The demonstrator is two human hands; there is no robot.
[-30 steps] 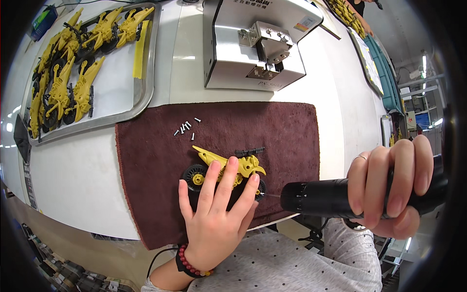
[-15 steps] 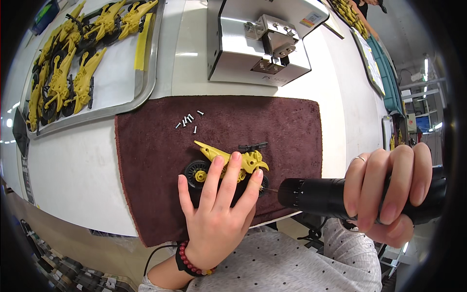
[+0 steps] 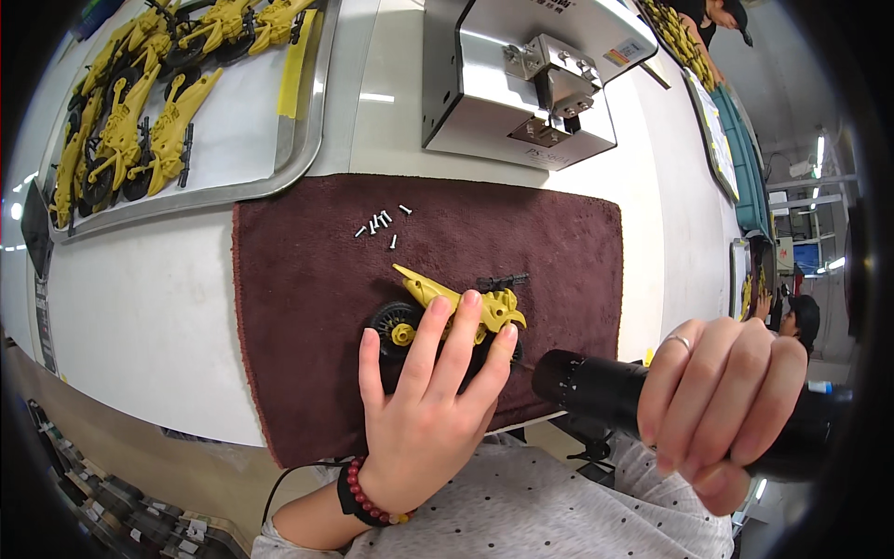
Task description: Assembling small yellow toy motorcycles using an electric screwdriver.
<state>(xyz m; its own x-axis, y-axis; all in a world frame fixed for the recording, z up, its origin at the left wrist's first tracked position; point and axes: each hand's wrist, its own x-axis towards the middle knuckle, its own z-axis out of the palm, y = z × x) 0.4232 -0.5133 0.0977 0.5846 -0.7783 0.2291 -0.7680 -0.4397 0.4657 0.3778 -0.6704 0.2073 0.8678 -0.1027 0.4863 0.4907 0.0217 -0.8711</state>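
Note:
A yellow toy motorcycle (image 3: 498, 307) with black wheels and black handlebars lies on its side on a dark maroon cloth mat (image 3: 307, 307). My left hand (image 3: 428, 401) holds it against the mat, fingers spread across its body and the thumb hidden beneath. My right hand (image 3: 722, 401) is wrapped round a black electric screwdriver (image 3: 596, 384), held nearly level. Its thin bit points left to the front wheel beside my left index finger; whether the tip touches a screw cannot be seen. Several small silver screws (image 3: 382, 222) lie loose on the mat beyond the motorcycle.
At far left, a metal tray (image 3: 303, 158) holds several yellow toy motorcycles (image 3: 121, 130). A silver and black machine (image 3: 494, 107) stands behind the mat. Farther right are a teal bin (image 3: 740, 149), more yellow parts (image 3: 675, 42) and other people.
The view has shifted, so mat, tray and machine appear farther right. The screwdriver slopes more, its back end lower. My left hand stays on the motorcycle.

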